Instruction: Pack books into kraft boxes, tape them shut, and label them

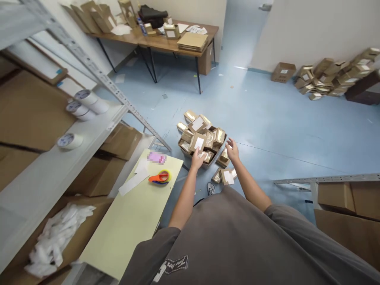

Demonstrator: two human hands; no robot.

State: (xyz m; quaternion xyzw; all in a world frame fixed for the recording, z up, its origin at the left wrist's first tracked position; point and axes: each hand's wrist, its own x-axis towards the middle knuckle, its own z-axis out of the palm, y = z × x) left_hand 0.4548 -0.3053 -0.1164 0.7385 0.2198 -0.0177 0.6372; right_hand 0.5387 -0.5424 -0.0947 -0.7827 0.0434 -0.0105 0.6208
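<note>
Apparently a step of handling small cartons is under way: the left hand (198, 159) has its thumb and fingers closed on the lower edge of a labelled box (196, 139), which sits just beyond the fingertips, atop the pile in a container (219, 155). Off to its other side, the right hand (232, 150) holds nothing that shows; its fingers are loosely curled and spread, just beside the container's wall. Nearer the body than the right hand, a second labelled box (228, 177) lies on the floor (261, 130).

The next move, I judge, calls for a secure grip on that first box — without tipping the loose ones around it.

Much is hard to make out: the left fingers' undersides are hidden, the labels are unreadable, and the container's depth is covered by its load. Left of the left hand, a pink item (156, 157) is pixelated.
</note>
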